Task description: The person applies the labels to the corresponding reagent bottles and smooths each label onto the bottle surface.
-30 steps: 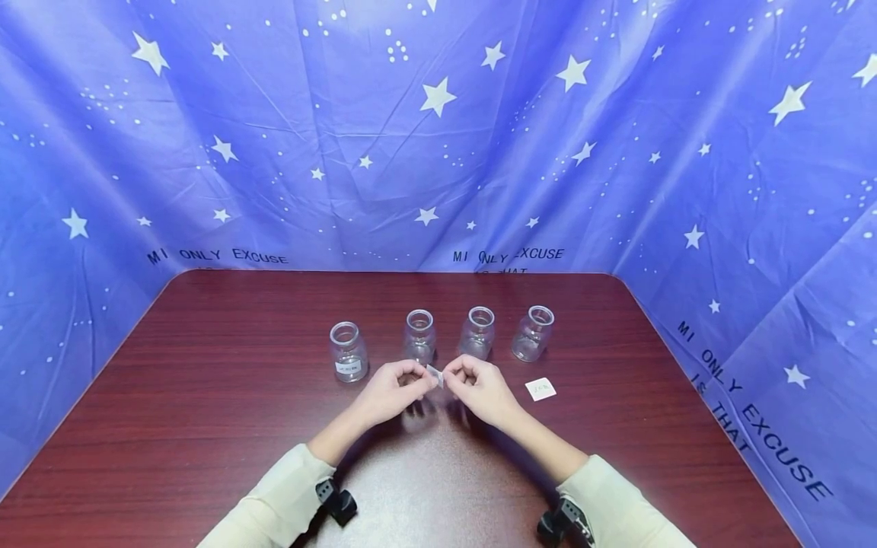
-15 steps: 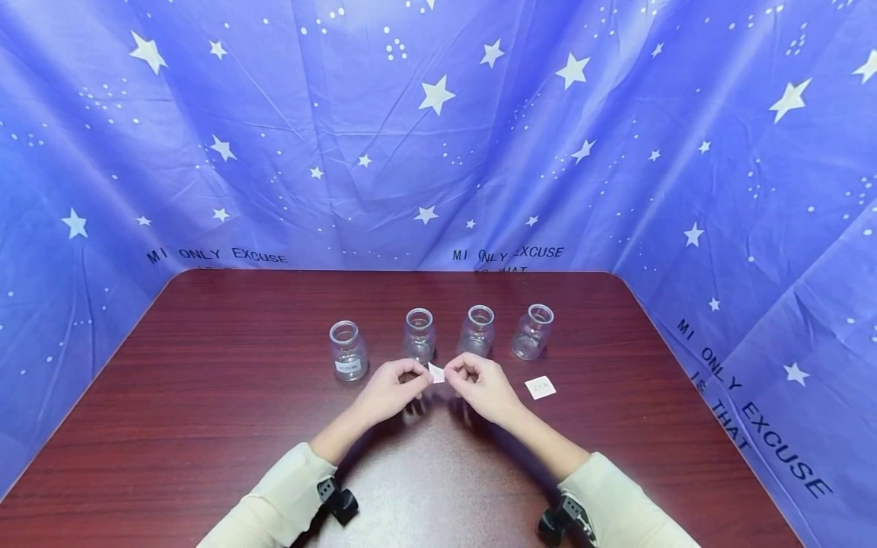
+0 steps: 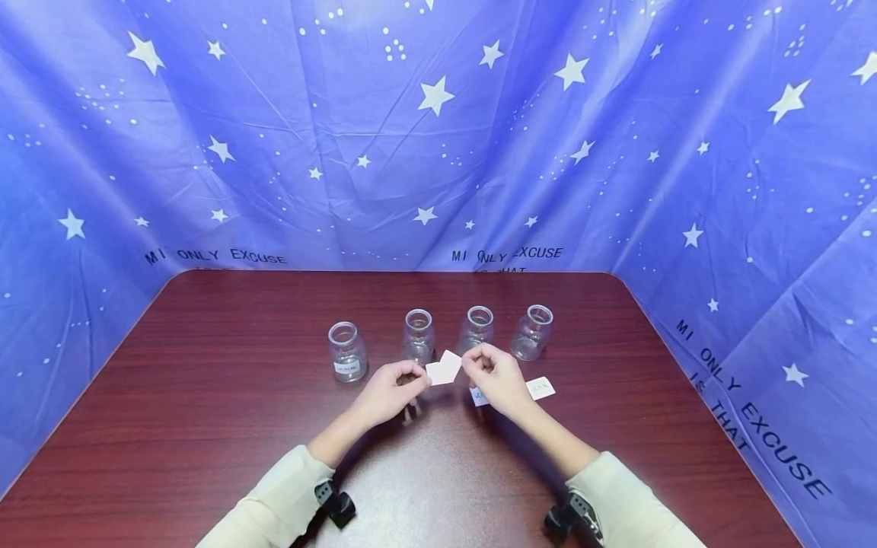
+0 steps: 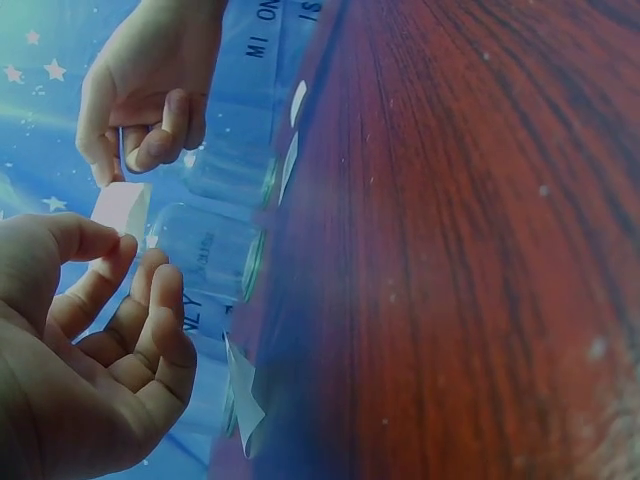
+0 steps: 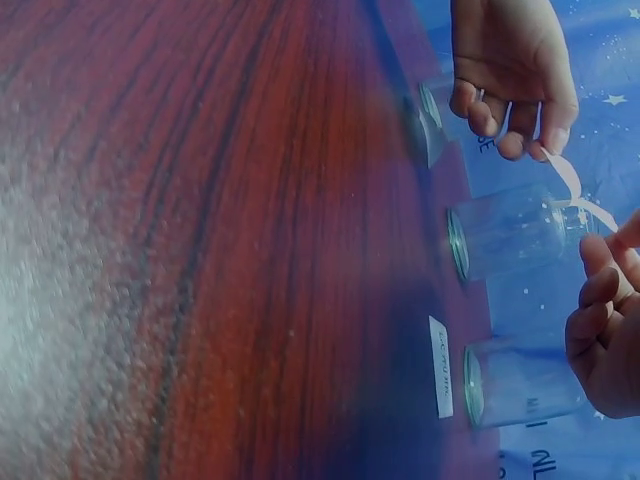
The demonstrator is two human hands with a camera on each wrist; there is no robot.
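Observation:
Between my hands, in the head view, a small white sticker label [image 3: 450, 364] and what looks like its backing paper [image 3: 437, 374] spread apart, still joined along part. My left hand [image 3: 387, 392] pinches the left piece between thumb and finger. The right hand [image 3: 498, 380] pinches the other piece at its right edge. In the right wrist view, the label pieces [image 5: 568, 175] curve away from each other. Several clear glass jars stand behind my hands; the leftmost jar [image 3: 347, 352] bears a white label on its front.
Right of the right hand lies a written label [image 3: 541, 388]; another label [image 3: 478, 396] is partly hidden by that hand. The other jars [image 3: 419, 335], [image 3: 476, 331], [image 3: 533, 335] stand in a row. The left wrist view shows a bent white paper piece [image 4: 243, 395] near a jar.
My right hand has shifted right and slightly up, and the single white piece has spread into two leaves. A label on the table has come into view beneath that hand. The left hand stays put.

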